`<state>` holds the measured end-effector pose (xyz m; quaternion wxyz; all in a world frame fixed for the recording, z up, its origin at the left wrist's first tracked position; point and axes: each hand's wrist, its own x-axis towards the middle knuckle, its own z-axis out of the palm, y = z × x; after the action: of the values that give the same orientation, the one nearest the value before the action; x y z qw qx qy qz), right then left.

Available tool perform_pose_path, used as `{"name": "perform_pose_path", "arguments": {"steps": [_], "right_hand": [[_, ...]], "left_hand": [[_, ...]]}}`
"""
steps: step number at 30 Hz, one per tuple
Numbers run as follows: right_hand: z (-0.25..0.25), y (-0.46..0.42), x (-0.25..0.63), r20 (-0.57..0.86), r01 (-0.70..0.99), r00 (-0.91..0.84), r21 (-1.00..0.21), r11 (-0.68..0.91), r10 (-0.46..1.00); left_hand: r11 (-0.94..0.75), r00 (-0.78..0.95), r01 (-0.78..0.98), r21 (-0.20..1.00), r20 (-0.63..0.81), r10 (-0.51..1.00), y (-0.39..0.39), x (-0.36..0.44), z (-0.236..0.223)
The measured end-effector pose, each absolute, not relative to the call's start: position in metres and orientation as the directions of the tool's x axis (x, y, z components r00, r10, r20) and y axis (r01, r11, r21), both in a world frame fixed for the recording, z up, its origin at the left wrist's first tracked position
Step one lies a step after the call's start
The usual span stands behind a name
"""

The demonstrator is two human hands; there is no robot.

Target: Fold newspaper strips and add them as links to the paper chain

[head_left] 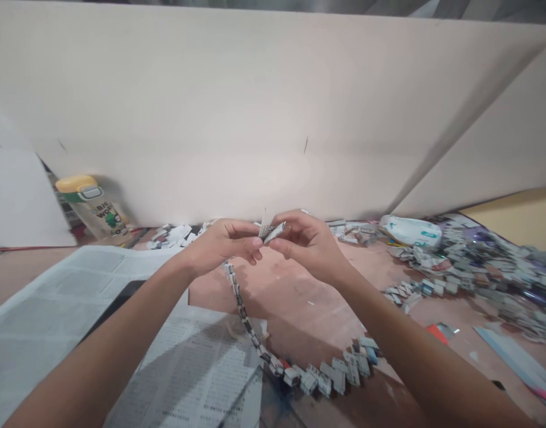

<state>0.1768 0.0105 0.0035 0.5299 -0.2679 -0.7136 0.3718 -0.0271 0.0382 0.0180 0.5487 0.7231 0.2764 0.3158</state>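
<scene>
My left hand (226, 242) and my right hand (306, 241) meet above the table, fingers pinched together on a small folded newspaper piece (270, 229). From under my left hand a chain of folded paper links (255, 339) hangs down and curls to the right across the reddish table (299, 309). The chain's top end sits inside my left fingers. Both forearms reach in from the bottom of the view.
Open newspaper sheets (76, 309) cover the left of the table. A heap of folded paper pieces (486, 267) lies at the right with a white packet (410, 230). A yellow-capped bottle (92, 205) leans at the back left. Cardboard walls (255, 107) stand behind.
</scene>
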Motion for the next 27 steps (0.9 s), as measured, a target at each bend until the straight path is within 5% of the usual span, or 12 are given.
{"name": "perform_pose_path", "arguments": {"steps": [8, 18, 23, 27], "right_hand": [[-0.001, 0.010, 0.174, 0.705, 0.254, -0.328, -0.575, 0.778, 0.629], [-0.013, 0.011, 0.163, 0.890, 0.341, -0.354, -0.165, 0.926, 0.289], [-0.010, 0.010, 0.167, 0.933, 0.443, -0.205, -0.181, 0.878, 0.296], [-0.009, 0.010, 0.172, 0.918, 0.514, -0.136, -0.256, 0.819, 0.372]], "left_hand": [[-0.307, 0.527, 0.020, 0.951, 0.251, 0.812, 0.044, -0.026, 0.014], [-0.230, 0.402, -0.052, 0.972, 0.231, 0.886, 0.037, -0.021, 0.017], [-0.426, 0.265, 0.064, 0.902, 0.397, 0.879, 0.028, -0.014, 0.019], [-0.659, 0.222, 0.230, 0.716, 0.621, 0.752, 0.020, -0.007, 0.015]]}}
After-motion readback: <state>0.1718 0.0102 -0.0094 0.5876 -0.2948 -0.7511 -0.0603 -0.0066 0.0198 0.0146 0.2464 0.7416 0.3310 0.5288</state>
